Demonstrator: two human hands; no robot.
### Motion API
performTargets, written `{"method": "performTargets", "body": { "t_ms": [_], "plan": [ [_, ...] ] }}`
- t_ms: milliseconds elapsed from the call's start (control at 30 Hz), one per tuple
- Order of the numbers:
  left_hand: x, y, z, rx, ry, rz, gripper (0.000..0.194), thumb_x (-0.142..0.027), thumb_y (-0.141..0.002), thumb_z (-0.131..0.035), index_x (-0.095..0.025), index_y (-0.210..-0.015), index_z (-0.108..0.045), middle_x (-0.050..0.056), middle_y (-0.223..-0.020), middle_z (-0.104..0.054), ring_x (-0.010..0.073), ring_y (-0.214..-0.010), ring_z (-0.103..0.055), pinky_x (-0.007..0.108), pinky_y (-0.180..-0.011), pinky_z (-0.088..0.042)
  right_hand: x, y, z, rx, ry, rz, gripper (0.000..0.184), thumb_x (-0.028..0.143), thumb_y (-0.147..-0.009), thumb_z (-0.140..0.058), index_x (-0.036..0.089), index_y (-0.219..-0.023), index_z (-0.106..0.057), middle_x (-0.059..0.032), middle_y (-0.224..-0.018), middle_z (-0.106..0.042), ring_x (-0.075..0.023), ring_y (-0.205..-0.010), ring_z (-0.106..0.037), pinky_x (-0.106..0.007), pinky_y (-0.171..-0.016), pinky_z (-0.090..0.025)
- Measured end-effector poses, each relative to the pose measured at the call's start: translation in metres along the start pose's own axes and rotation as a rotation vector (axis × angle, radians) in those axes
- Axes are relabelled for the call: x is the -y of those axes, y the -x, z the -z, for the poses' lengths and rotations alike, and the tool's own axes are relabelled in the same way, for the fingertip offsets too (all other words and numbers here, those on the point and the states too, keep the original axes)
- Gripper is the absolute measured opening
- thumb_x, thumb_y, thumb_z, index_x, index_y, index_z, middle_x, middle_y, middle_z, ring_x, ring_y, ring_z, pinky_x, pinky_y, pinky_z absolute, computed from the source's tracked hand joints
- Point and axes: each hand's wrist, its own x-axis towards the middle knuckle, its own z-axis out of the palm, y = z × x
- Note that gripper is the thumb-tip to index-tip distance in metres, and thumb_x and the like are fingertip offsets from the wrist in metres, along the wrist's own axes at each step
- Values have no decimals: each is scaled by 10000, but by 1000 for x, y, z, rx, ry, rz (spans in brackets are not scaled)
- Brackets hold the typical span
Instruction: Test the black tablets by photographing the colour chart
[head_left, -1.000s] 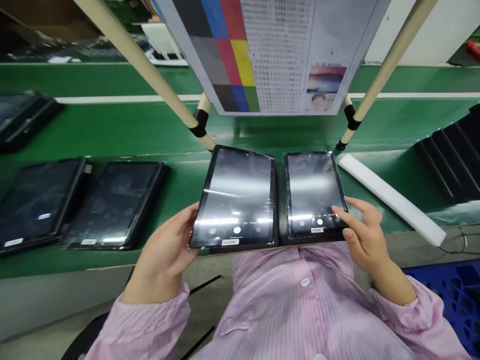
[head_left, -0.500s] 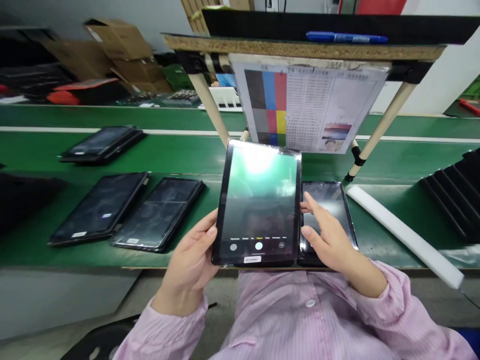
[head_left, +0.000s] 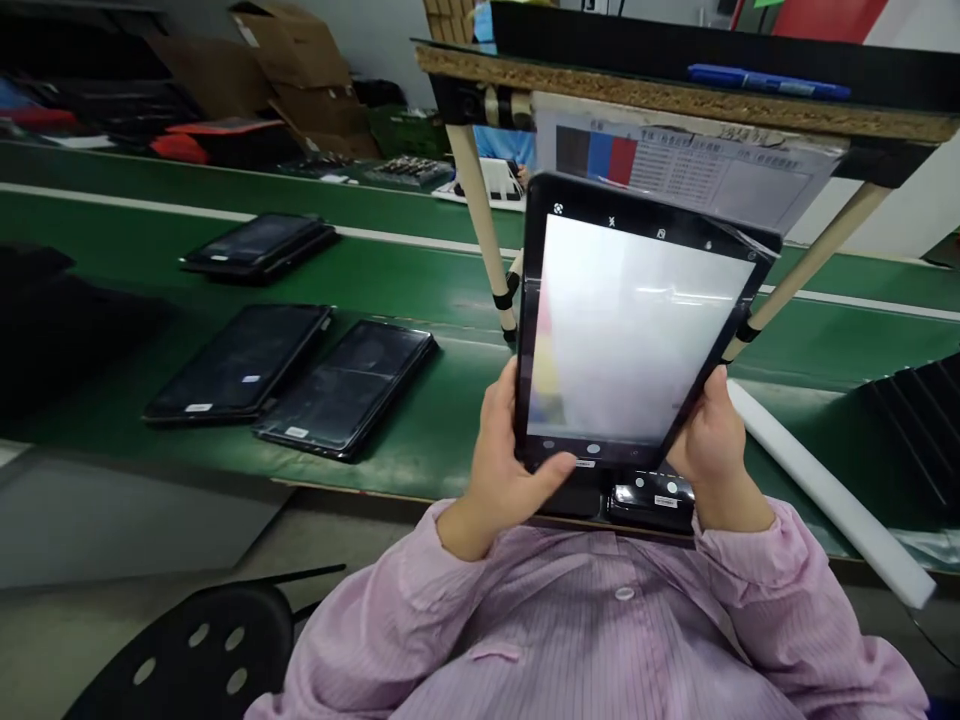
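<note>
Both my hands lift a black-framed tablet [head_left: 630, 330] above the bench, tilted, with its bright screen facing me and showing a camera app. My left hand [head_left: 514, 450] grips its lower left corner, with the thumb across the screen's bottom edge. My right hand [head_left: 709, 440] holds its lower right side. Below them, a second tablet [head_left: 652, 503] lies at the bench's front edge, mostly hidden by the raised one, with a small white label on it.
Several dark tablets [head_left: 240, 350] lie on the green bench [head_left: 450, 290] to the left. A white foam strip [head_left: 825, 490] and a black slotted rack [head_left: 915, 430] are on the right. A chart [head_left: 675, 160] hangs under a shelf [head_left: 675, 100]. A black stool [head_left: 180, 650] stands below left.
The tablet has risen off the bench and tilted toward me. My right hand has left the second tablet and now holds the raised one. The view has swung up and rotated slightly.
</note>
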Motion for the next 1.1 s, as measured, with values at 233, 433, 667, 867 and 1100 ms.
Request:
{"method": "performTargets", "body": {
  "t_ms": [233, 433, 667, 867, 1100],
  "plan": [
    [-1, 5, -5, 61, -507, -110, 1424, -534, -657, -978, -263, -1699, -46, 241, -1555, -406, 430, -1435, -460, 677, -1169, -412, -1, -1, 0, 0, 22, -2, 584, 790, -891, -598, 263, -1090, -751, -72, -1228, -787, -337, -1409, -617, -558, -1100, -598],
    [2, 3, -10, 3, -568, -197, 1433, -560, -675, -967, -273, -1693, -1, 239, -1525, -388, 411, -1378, -493, 631, -1108, -485, -1, 0, -2, 42, 3, 22, 586, 772, -919, -597, 252, -1135, -761, -68, -1280, -778, -325, -1422, -607, -547, -1150, -565],
    [5, 5, -9, -17, -566, -225, 1478, -664, -644, -943, -287, -1708, 12, 218, -1515, -375, 409, -1372, -484, 618, -1093, -501, 0, 1, -3, 50, -77, 14, 528, 730, -902, -663, 255, -1103, -779, -54, -1316, -771, -322, -1442, -592, -517, -1188, -540],
    [14, 5, -6, -58, -325, -203, 1158, -652, -784, -854, -288, -1684, -223, 181, -1514, -459, 372, -1402, -510, 582, -1159, -467, 0, 1, -2, 48, 21, -3, 647, 812, -877, -618, 241, -1140, -773, -81, -1316, -770, -334, -1467, -566, -541, -1189, -535],
    [5, 8, 14, -83, 579, 445, 437, -479, -951, -741, -454, -1382, -672, -29, -1395, -727, 195, -1231, -716, 356, -1091, -567, 13, 19, 3, 163, 261, 140, 633, 723, -1013, -484, 368, -1531, -558, 18, -1599, -572, -259, -1580, -421, -505, -1330, -359]
  ]
}}
